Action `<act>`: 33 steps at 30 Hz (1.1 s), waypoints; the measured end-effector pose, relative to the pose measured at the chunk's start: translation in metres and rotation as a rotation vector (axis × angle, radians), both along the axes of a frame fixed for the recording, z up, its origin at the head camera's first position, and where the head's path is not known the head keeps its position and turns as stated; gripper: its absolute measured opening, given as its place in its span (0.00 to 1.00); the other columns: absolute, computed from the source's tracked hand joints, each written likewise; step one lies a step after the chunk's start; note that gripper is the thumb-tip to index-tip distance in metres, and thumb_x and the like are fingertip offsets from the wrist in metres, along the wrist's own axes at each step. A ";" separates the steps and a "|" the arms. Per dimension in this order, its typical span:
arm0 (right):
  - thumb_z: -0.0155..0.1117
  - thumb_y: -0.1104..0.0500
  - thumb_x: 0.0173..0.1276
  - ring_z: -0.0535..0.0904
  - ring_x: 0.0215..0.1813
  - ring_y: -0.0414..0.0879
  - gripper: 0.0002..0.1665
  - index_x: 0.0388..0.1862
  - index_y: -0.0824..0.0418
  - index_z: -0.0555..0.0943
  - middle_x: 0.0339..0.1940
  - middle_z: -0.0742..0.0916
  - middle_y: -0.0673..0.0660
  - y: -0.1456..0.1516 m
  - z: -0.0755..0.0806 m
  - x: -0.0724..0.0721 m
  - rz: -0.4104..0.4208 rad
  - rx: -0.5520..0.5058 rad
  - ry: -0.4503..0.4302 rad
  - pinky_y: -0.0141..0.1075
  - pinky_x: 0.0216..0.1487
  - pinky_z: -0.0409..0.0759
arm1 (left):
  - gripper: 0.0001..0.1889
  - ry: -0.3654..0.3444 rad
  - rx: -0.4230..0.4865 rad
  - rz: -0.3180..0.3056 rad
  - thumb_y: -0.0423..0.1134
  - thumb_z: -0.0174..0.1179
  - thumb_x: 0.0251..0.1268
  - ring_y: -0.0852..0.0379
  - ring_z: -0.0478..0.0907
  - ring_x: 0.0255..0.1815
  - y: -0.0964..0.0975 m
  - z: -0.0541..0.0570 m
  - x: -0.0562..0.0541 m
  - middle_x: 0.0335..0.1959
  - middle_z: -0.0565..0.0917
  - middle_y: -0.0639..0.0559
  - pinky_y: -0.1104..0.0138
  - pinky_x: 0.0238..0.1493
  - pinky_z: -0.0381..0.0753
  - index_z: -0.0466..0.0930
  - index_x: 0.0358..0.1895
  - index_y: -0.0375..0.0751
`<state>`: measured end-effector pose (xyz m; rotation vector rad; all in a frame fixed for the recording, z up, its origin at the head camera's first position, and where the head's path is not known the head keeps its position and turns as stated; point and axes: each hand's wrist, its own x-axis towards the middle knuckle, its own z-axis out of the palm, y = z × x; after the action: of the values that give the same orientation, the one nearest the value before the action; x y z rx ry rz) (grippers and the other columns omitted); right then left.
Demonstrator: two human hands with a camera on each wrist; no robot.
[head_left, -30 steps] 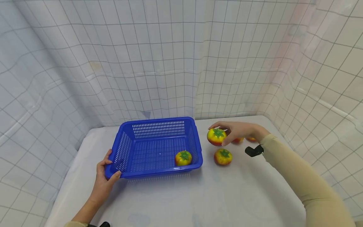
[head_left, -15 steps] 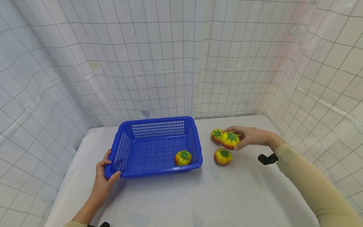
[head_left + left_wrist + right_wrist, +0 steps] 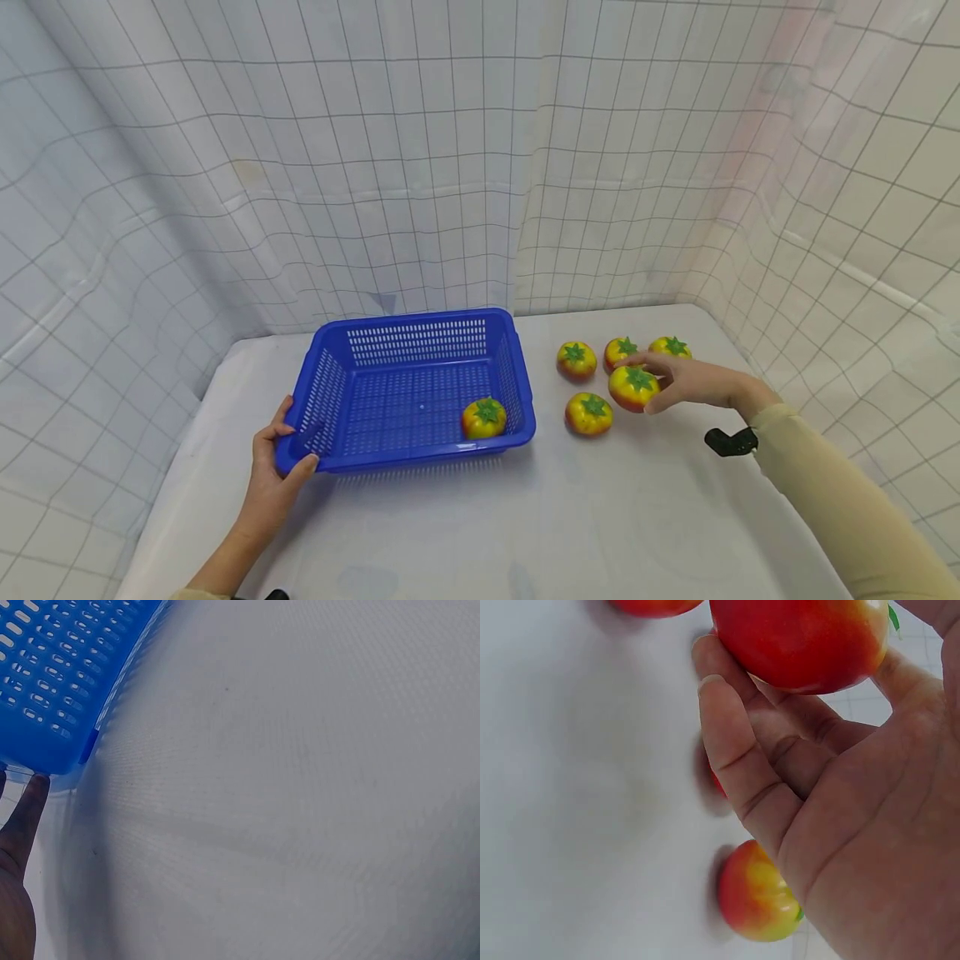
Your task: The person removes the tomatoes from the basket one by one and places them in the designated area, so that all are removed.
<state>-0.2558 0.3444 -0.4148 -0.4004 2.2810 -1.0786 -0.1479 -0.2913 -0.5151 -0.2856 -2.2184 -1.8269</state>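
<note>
My left hand [image 3: 272, 475] grips the near left corner of a blue plastic basket [image 3: 408, 454], thumb on the rim and fingers along the side. One yellow-red tomato [image 3: 484, 418] with a green star-shaped top sits inside, near the basket's front right corner. My right hand [image 3: 693, 385] holds another tomato [image 3: 634, 388] between thumb and fingers. In the right wrist view, the held tomato [image 3: 802, 641] shows its red underside, raised over the white surface. Close by lie a front tomato [image 3: 588, 415], a back left tomato [image 3: 576, 361], a partly covered tomato [image 3: 621, 352] and a far right tomato [image 3: 670, 347].
A white cloth-covered table [image 3: 480, 533] lies under everything. White grid-patterned curtains [image 3: 420, 183] stand behind and on both sides. The basket's right wall stands between its inside and the loose tomatoes.
My right hand has moved right and a little nearer with its tomato, uncovering the tomatoes behind it. My left hand and the basket have stayed in place.
</note>
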 end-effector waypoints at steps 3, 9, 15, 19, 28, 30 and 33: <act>0.76 0.51 0.60 0.53 0.79 0.65 0.46 0.76 0.45 0.67 0.81 0.59 0.65 0.005 -0.008 0.003 -0.010 0.015 -0.006 0.67 0.71 0.57 | 0.26 -0.010 -0.005 0.004 0.22 0.53 0.71 0.48 0.40 0.83 0.001 0.001 0.001 0.85 0.42 0.54 0.83 0.62 0.63 0.52 0.63 0.43; 0.75 0.52 0.60 0.55 0.78 0.65 0.47 0.77 0.48 0.66 0.79 0.62 0.66 0.014 -0.021 0.008 -0.018 0.024 -0.004 0.67 0.71 0.57 | 0.25 -0.032 -0.002 0.009 0.23 0.53 0.72 0.47 0.40 0.83 0.003 0.003 0.002 0.85 0.42 0.55 0.83 0.61 0.63 0.52 0.62 0.46; 0.75 0.53 0.61 0.54 0.78 0.67 0.47 0.77 0.47 0.65 0.78 0.62 0.68 0.019 -0.028 0.010 -0.042 0.045 0.000 0.67 0.70 0.58 | 0.25 -0.039 -0.017 0.015 0.25 0.54 0.73 0.47 0.39 0.83 0.003 0.006 0.003 0.85 0.42 0.56 0.83 0.62 0.63 0.52 0.62 0.47; 0.75 0.52 0.60 0.54 0.77 0.67 0.47 0.77 0.46 0.65 0.78 0.62 0.68 0.022 -0.034 0.010 -0.049 0.052 -0.006 0.68 0.69 0.59 | 0.25 -0.044 -0.022 0.016 0.25 0.54 0.73 0.48 0.38 0.83 0.002 0.005 0.003 0.85 0.42 0.57 0.83 0.62 0.62 0.52 0.62 0.48; 0.75 0.51 0.62 0.59 0.73 0.66 0.45 0.76 0.49 0.67 0.76 0.63 0.70 0.022 -0.043 0.011 -0.070 0.041 -0.013 0.61 0.66 0.68 | 0.25 -0.059 -0.034 0.025 0.25 0.53 0.74 0.49 0.39 0.83 -0.001 0.001 0.000 0.85 0.42 0.59 0.83 0.63 0.62 0.52 0.62 0.49; 0.75 0.51 0.62 0.64 0.70 0.64 0.45 0.76 0.49 0.67 0.75 0.64 0.70 0.021 -0.045 0.011 -0.073 0.038 -0.017 0.54 0.63 0.72 | 0.25 -0.062 -0.033 0.026 0.26 0.53 0.74 0.49 0.39 0.83 -0.001 0.001 0.000 0.85 0.42 0.59 0.83 0.63 0.62 0.52 0.62 0.49; 0.76 0.52 0.62 0.68 0.65 0.59 0.44 0.76 0.49 0.67 0.74 0.66 0.68 0.021 -0.045 0.012 -0.082 0.032 -0.028 0.47 0.58 0.75 | 0.25 -0.063 -0.033 0.028 0.26 0.53 0.74 0.48 0.38 0.83 -0.001 0.001 0.000 0.85 0.42 0.59 0.83 0.62 0.62 0.52 0.63 0.48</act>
<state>-0.2442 0.3651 -0.4601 -0.2800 2.3041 -1.0799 -0.1482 -0.2922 -0.5140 -0.2051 -2.2845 -1.8110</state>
